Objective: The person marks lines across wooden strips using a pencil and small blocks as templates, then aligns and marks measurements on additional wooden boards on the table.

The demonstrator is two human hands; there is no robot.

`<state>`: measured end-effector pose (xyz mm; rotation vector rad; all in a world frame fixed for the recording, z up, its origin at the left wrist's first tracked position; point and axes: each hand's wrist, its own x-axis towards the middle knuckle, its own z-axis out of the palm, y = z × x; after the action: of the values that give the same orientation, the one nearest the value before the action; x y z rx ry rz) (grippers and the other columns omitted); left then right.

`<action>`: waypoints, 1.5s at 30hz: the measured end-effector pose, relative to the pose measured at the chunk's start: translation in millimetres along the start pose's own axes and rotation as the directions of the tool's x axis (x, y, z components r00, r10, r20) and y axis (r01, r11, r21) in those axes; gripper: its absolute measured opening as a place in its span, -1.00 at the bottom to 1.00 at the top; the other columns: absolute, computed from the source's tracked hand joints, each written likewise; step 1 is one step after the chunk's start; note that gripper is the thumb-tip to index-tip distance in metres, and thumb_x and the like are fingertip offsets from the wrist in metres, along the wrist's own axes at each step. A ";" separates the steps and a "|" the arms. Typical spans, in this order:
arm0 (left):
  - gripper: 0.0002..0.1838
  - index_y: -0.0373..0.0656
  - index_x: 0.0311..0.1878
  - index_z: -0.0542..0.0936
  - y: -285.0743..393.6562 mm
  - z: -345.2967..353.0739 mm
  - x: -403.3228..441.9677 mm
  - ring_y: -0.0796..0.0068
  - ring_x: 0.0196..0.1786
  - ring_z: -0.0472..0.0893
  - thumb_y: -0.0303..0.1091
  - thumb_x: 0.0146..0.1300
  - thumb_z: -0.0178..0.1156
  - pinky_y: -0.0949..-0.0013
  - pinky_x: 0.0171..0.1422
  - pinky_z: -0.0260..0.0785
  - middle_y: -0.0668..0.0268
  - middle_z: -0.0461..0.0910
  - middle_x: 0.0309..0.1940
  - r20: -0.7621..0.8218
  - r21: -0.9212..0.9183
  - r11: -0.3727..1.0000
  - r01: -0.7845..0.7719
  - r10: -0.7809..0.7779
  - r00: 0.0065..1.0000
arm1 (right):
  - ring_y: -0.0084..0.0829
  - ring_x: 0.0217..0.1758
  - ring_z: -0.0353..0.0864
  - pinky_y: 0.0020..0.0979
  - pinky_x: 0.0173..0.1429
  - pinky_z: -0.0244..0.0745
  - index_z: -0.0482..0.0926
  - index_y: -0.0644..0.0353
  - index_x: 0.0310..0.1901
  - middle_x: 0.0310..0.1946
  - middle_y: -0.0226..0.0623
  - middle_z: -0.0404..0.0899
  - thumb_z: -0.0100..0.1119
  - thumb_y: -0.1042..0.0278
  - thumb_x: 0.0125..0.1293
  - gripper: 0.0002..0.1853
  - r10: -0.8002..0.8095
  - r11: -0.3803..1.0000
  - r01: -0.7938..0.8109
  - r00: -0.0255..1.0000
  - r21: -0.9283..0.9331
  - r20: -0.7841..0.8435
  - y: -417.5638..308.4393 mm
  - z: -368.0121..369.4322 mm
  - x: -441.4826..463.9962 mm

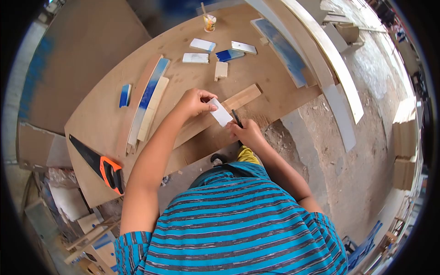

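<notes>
My left hand (pixel 196 103) pinches a small white rectangular piece (pixel 221 112) at its upper left end, over the table's near edge. In my right hand (pixel 248 133) is a slim black pen (pixel 237 118), sticking up past the fingers. Those fingertips are close to the lower end of the white piece; whether they touch it I cannot tell. Below and behind the piece lies a bare wooden strip (pixel 244 96). Farther off are white-painted blocks (pixel 195 58), a blue-and-white block (pixel 229 55) and a bare notched block (pixel 221 70).
A handsaw (pixel 94 158) with an orange-black handle lies at the left of the wooden table (pixel 183 87). Long boards (pixel 151 94) lie left of my arm, others (pixel 316 55) overhang the right side. A cup with a stick (pixel 209 24) stands at the back.
</notes>
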<state>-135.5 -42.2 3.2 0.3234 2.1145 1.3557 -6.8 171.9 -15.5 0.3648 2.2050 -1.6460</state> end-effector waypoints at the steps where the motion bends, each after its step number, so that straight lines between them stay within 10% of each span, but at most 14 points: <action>1: -0.51 -0.29 0.08 0.70 0.0 -0.3 -1.2 0.62 -0.23 0.65 -0.43 0.03 0.55 0.50 -0.14 0.49 0.26 0.76 -0.23 -0.002 -0.019 1.000 0.003 -0.003 1.000 | -0.43 -0.52 0.59 -0.31 -0.37 0.43 0.77 0.22 -0.30 -0.61 -0.28 0.61 0.25 0.01 0.30 -0.62 0.004 1.000 -0.004 1.000 0.004 0.001 -0.4 1.3 -0.2; 18: -0.53 -0.26 0.15 0.68 22.7 1.2 5.6 0.70 -0.32 0.57 -0.44 0.13 0.49 0.54 -0.26 0.41 0.36 0.73 -0.27 0.069 -0.005 0.997 0.072 -0.072 0.995 | -0.36 -0.49 0.63 -0.29 -0.30 0.48 0.78 0.20 -0.41 -0.57 -0.23 0.68 0.24 0.00 0.29 -0.60 0.066 0.994 -0.071 0.996 0.077 0.063 -15.0 -8.7 -8.8; 36: -0.48 -0.30 0.18 0.65 33.1 1.5 -1.9 0.57 -0.14 0.64 -0.38 0.14 0.49 0.45 0.03 0.52 0.26 0.73 -0.12 0.056 0.067 0.988 0.140 -0.144 0.988 | -0.33 -0.48 0.65 -0.26 -0.29 0.50 0.77 0.18 -0.42 -0.58 -0.26 0.68 0.23 0.01 0.29 -0.62 0.057 0.988 -0.076 0.989 0.136 0.136 -14.1 -12.6 -7.4; 45: -0.19 0.07 0.33 0.56 43.7 0.5 3.9 0.32 -0.11 0.67 -0.20 -0.12 0.59 0.28 0.02 0.54 0.24 0.67 -0.09 -0.006 0.549 0.836 -0.010 0.016 1.000 | -0.51 -0.41 0.64 -0.41 -0.25 0.51 0.71 0.28 -0.31 -0.48 -0.33 0.69 0.16 0.14 0.40 -0.66 -0.058 0.998 0.057 0.997 0.025 0.047 -26.0 -38.5 -10.5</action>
<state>-143.2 -20.2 40.3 0.5602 2.4847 0.7198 -13.2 201.4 21.4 0.2681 2.1813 -1.6943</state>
